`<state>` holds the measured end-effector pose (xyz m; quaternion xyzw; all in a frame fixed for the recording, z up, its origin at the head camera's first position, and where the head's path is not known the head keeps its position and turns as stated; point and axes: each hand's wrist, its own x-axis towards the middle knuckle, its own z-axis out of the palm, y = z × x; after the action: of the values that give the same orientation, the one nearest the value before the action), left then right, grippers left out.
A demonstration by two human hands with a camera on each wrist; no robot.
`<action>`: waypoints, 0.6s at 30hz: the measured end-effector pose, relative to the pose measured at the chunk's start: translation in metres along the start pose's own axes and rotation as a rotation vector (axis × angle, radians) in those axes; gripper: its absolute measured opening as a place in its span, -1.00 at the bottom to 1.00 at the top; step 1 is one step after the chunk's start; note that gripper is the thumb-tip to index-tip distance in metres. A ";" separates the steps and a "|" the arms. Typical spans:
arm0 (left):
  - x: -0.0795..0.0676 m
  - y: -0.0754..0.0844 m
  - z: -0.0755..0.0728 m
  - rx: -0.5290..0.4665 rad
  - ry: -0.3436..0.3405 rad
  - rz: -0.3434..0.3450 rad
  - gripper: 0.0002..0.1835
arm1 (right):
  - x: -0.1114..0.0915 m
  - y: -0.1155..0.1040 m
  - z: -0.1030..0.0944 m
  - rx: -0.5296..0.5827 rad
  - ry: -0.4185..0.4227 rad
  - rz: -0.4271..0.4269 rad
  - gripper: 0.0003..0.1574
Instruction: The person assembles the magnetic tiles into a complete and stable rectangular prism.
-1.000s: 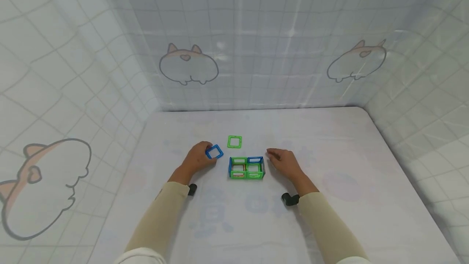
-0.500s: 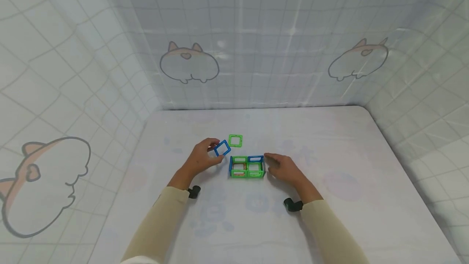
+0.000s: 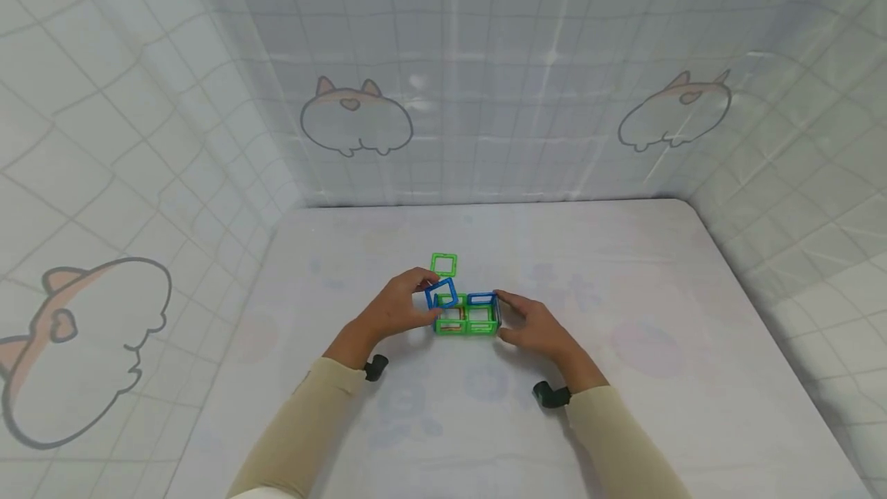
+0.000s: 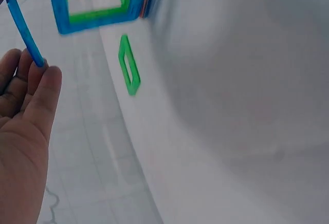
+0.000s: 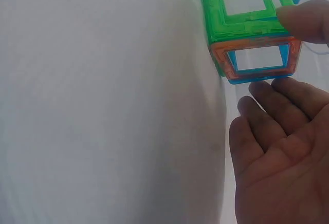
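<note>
My left hand (image 3: 398, 305) pinches a blue square magnetic tile (image 3: 454, 291) between thumb and fingers. Tilted, the tile overlaps the left half of an open-topped box of magnetic tiles (image 3: 466, 323) in the head view; edge-on, it is a thin blue bar (image 4: 24, 28) in the left wrist view. The two-cell box has green, blue and orange walls. My right hand (image 3: 537, 323) holds the box's right end: its thumb lies at a green wall (image 5: 249, 28), its fingers at the far side, with an orange end wall (image 5: 257, 42) between them.
One loose green square tile (image 3: 455, 265) lies flat on the white-covered table (image 3: 665, 291) behind the box. Past the table's back edge hangs a grid-patterned curtain (image 3: 513, 122), with further curtain at both sides. A small black camera mount (image 3: 550, 395) sits at the right wrist.
My left hand has carried the blue tile rightward from beside the box to over its left half. My right hand has closed in on the box's right end. The loose green tile stays put.
</note>
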<state>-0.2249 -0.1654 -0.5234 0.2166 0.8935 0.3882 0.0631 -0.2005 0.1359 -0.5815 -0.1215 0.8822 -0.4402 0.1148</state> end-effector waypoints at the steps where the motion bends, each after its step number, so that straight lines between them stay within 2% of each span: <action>1: 0.000 0.002 0.001 0.014 -0.010 0.010 -0.39 | 0.000 0.000 0.000 0.006 -0.003 -0.009 -0.06; 10: 0.002 0.009 0.010 0.267 -0.093 0.086 -0.39 | 0.006 0.007 -0.005 0.097 -0.065 -0.089 -0.01; 18: 0.004 0.015 0.009 0.336 -0.138 0.128 -0.43 | 0.011 0.012 -0.006 0.129 -0.091 -0.096 0.02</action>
<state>-0.2210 -0.1487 -0.5189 0.3065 0.9237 0.2210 0.0626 -0.2141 0.1435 -0.5885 -0.1760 0.8390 -0.4951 0.1409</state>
